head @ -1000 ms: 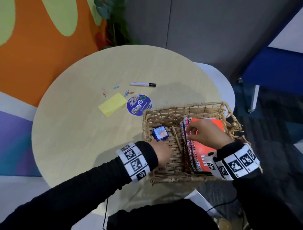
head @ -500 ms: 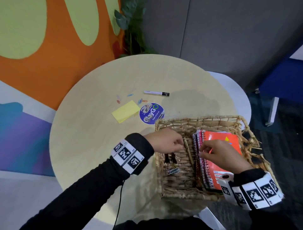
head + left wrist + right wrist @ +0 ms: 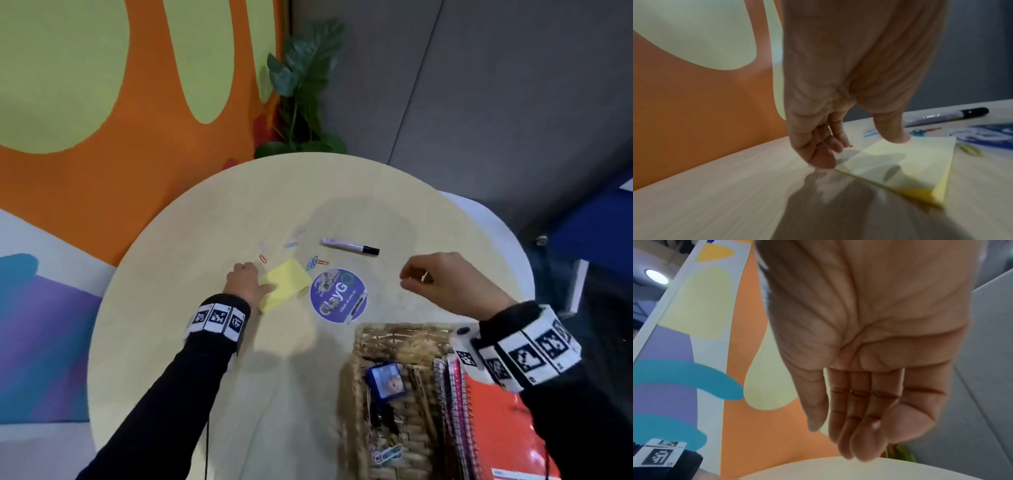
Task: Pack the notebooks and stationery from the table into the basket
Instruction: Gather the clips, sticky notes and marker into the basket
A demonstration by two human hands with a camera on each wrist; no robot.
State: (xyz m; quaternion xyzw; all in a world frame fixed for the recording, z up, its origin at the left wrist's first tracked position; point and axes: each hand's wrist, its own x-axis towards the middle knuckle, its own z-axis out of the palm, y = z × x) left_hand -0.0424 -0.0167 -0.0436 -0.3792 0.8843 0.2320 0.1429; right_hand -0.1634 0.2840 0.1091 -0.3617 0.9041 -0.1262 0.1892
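Working over the round table [image 3: 171, 342], with the basket [image 3: 352, 394] at the near edge and the notebooks [image 3: 496, 428] already standing inside it.

Going for the yellow sticky pad [image 3: 287, 282] now, lying flat on the table, up and to the left of the basket. Probably doing it best by sliding the fingertips under the pad's edge and squeezing the whole stack to stop sheets peeling. Then lifting straight up, carrying it over the basket rim and laying it in the bare part left of the notebooks.

Taking care not to be bumping the round sticker [image 3: 338, 295] between the pad and the basket. Also not pushing the marker [image 3: 349, 246] or the tiny paper clips [image 3: 317, 263] lying farther from the basket.

Pinching the pad's corner with the left hand [image 3: 245, 282]: thumb [image 3: 892, 129] pressing on top, curled fingers [image 3: 822, 157] touching the table right at the pad's edge.

Hanging above the table with the right hand [image 3: 452, 284], just past the basket's far rim, fingers loosely bent, a little open, holding nothing and touching nothing.
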